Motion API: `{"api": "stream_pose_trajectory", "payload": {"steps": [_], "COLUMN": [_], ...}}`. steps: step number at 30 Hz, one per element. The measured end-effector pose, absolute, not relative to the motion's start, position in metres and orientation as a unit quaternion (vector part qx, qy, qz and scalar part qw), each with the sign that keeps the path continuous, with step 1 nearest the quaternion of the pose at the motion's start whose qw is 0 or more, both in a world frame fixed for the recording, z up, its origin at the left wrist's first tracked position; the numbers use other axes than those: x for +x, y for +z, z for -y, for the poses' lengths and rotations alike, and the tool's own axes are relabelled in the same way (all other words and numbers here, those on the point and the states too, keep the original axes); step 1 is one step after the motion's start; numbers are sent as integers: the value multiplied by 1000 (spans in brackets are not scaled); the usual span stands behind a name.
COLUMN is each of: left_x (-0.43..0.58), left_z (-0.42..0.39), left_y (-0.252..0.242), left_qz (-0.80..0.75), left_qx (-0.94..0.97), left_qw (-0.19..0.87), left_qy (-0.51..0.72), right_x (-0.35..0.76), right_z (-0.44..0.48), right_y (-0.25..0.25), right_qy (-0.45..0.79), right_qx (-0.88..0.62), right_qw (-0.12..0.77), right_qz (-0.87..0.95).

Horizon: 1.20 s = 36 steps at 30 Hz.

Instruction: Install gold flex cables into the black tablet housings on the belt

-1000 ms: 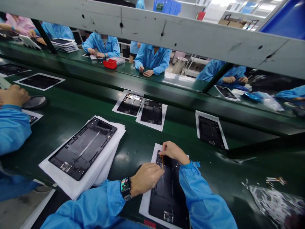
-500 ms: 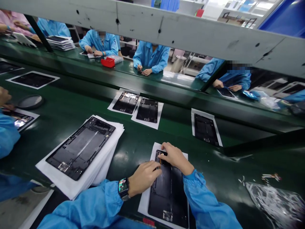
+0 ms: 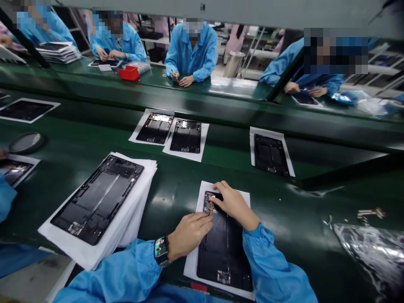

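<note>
In front of me a black tablet housing [image 3: 221, 248] lies on a white sheet [image 3: 193, 263], its inner side up. A narrow orange-yellow flex cable [image 3: 211, 208] shows near its upper left corner. My left hand [image 3: 191, 233], with a watch on its wrist, is closed, fingertips pinched at the cable's lower end. My right hand [image 3: 236, 207] curls over the top of the housing, thumb and fingers closed at the cable's upper end. The fingers partly hide the cable's ends and the parts under them.
Left of me another tablet housing [image 3: 97, 198] rests on a stack of white sheets [image 3: 134, 219]. Several housings lie along the green bench [image 3: 170, 185]. A plastic bag [image 3: 372, 248] and loose flex cables [image 3: 371, 213] lie at right. A round dark dish [image 3: 27, 143] is at left. Co-workers sit opposite.
The camera view has tilted and shifted slightly. Both hands stay at the housing's upper left corner; the orange-yellow cable between them now shows more plainly.
</note>
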<state>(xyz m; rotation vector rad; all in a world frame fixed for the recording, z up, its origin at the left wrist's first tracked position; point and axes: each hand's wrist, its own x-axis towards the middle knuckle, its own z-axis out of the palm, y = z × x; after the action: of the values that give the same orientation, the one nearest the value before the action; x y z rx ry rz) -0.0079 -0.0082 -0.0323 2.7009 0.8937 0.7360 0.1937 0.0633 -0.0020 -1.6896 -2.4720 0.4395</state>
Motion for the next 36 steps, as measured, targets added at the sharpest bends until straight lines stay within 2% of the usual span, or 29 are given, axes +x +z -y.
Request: {"api": "stream_pose_trajectory", "payload": {"steps": [5, 26, 31, 36], "left_x": [-6, -3, -7, -14], "left_z": [9, 12, 4, -5], "left_y": [-27, -22, -16, -12], "left_qz": [-297, -273, -276, -266], "left_qx": [922, 947, 939, 939], "left_qw": [85, 31, 97, 147], "left_qy": [232, 165, 181, 161], "right_x": [198, 199, 208, 227], "right_z": [-65, -65, -60, -38], "right_y": [-5, -5, 8, 38], "right_qy": [157, 152, 172, 262], "right_qx": [-563, -568, -580, -557], "right_qw": [80, 74, 122, 178], "right_qz": [808, 805, 787, 768]}}
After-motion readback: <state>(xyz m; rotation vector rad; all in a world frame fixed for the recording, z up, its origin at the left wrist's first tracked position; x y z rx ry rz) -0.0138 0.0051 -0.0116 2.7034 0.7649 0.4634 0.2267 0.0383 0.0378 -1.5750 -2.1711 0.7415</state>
